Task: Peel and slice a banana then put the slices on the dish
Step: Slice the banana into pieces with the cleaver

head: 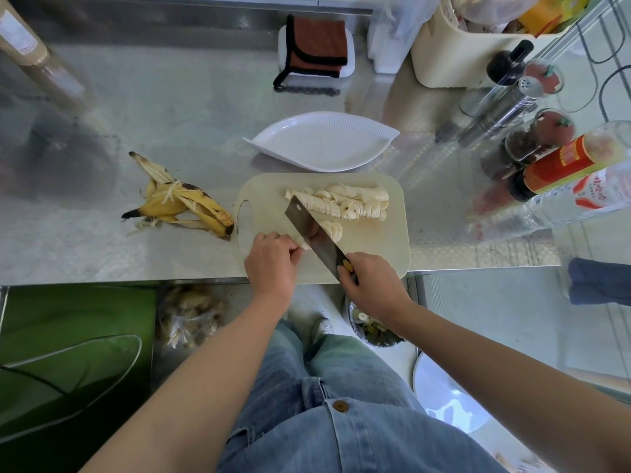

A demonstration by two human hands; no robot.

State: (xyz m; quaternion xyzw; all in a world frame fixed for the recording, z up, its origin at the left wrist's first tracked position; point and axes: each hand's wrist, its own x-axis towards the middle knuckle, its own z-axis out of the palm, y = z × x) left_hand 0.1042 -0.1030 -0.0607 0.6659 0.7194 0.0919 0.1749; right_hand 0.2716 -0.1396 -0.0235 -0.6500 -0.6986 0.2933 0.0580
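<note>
Head view: a spotted yellow banana peel (181,206) lies on the steel table (170,114). The left hand (273,261) pinches the last banana stub (301,245) on the pale plastic cutting board (382,240), and the right hand (370,285) grips the dark cleaver (312,232), slicing. Likely next: lifting the pale banana slices (345,203) to the white leaf-shaped dish (321,145).

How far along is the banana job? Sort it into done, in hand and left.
Done: the peel lies on the counter, and slices sit on the board. In hand: the left hand holds the last piece; the right hand cuts with the knife. Left: the dish has no slices.
</note>
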